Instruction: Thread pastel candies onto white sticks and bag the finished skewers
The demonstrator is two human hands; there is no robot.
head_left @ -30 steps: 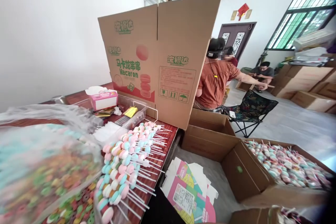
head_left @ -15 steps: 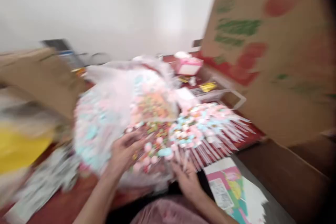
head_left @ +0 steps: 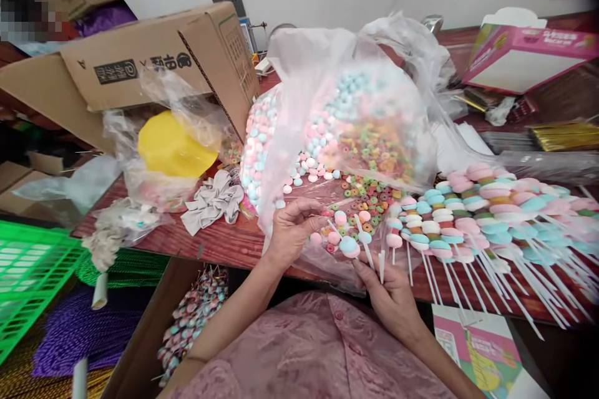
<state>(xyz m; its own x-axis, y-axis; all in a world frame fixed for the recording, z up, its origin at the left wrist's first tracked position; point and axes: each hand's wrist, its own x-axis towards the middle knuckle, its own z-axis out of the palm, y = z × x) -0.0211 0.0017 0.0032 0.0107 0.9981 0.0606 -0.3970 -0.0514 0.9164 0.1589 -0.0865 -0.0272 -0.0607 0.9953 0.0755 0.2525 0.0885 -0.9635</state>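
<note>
My left hand [head_left: 291,234] is over the near edge of the clear plastic bag, thumb and fingertips pinched together; whatever is between them I cannot make out. My right hand [head_left: 390,296] is closed around several white sticks [head_left: 366,250] pointing upward, close to a pink-and-blue candy [head_left: 349,246]. Beyond both hands, the bag [head_left: 299,84] holds pink, white and blue round candies [head_left: 349,96] and small coloured rings [head_left: 374,149]. Loose rings and candies lie at its mouth. To the right of my right hand rest many skewered candies [head_left: 486,212] in a pile, their sticks toward me.
A cardboard box [head_left: 154,56] stands back left, with a yellow sheet [head_left: 175,144] in plastic before it. Grey gloves [head_left: 215,202] lie on the red table [head_left: 224,255]. A pink carton [head_left: 533,53] is back right. A green basket [head_left: 37,280] sits low left.
The view has turned rightward to leftward, so the table's things appear farther right and sharper. My left hand is now pinched closed; my right hand still holds sticks.
</note>
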